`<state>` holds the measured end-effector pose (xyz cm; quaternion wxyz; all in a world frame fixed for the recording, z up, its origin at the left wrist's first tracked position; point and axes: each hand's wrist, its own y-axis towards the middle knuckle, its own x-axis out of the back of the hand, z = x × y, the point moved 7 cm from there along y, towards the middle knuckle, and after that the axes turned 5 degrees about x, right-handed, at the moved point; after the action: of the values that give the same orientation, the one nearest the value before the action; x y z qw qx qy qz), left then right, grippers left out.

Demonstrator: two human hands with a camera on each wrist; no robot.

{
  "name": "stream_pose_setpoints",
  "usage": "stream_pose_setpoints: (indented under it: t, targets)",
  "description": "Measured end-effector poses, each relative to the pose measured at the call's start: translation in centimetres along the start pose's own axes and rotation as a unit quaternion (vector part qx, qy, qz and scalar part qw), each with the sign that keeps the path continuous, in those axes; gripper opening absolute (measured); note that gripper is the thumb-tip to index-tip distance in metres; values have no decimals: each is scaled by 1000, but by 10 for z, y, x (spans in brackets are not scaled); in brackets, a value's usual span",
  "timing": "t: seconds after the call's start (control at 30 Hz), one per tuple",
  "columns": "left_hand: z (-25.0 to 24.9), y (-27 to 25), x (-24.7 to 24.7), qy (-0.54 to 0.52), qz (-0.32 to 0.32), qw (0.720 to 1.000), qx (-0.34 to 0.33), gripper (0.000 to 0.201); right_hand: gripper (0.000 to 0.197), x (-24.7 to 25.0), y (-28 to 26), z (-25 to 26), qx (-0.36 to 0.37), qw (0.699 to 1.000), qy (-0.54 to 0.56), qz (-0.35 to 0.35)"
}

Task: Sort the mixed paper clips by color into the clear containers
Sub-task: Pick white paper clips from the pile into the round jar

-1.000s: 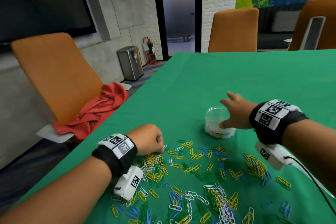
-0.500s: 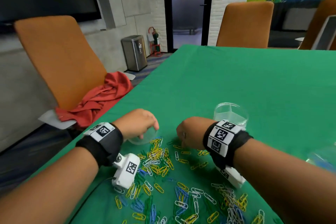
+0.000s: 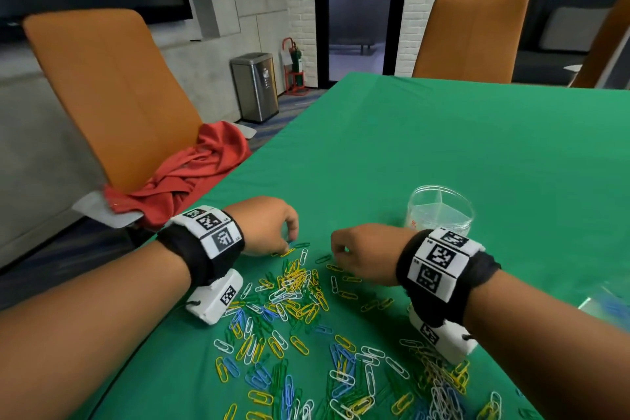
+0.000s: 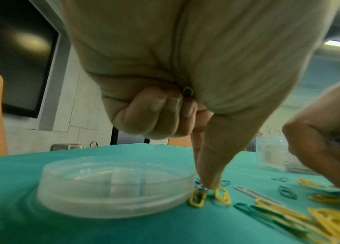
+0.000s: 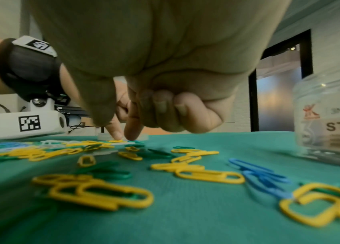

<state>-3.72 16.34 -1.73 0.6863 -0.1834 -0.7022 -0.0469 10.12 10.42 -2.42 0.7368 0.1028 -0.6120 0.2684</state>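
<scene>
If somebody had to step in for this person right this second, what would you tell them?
Left hand: thumb and forefinger pinch a yellow clip beside the shallow dish; another clip is tucked in its curled fingers.
Right hand: fingertips down on the clips; whether it has a grip on one is unclear.
Things: the divided jar stands just beyond the right wrist, and the mixed pile lies on the table in front of you.
Done: very little that shows.
Left: nearly all the yellow, green, blue and white clips are loose and need sorting.
</scene>
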Motion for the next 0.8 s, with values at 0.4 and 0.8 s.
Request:
stream_pose_setpoints:
  t: [0.4,0.8]
  targets:
    - [-19,-3,-5,9,-14,999,-30,26,22,-13,4,11,16,1000,-9,23]
    - [-17,1,-10,37,31,997,-59,23,28,93,-52,-106,-144,981,-10,-128]
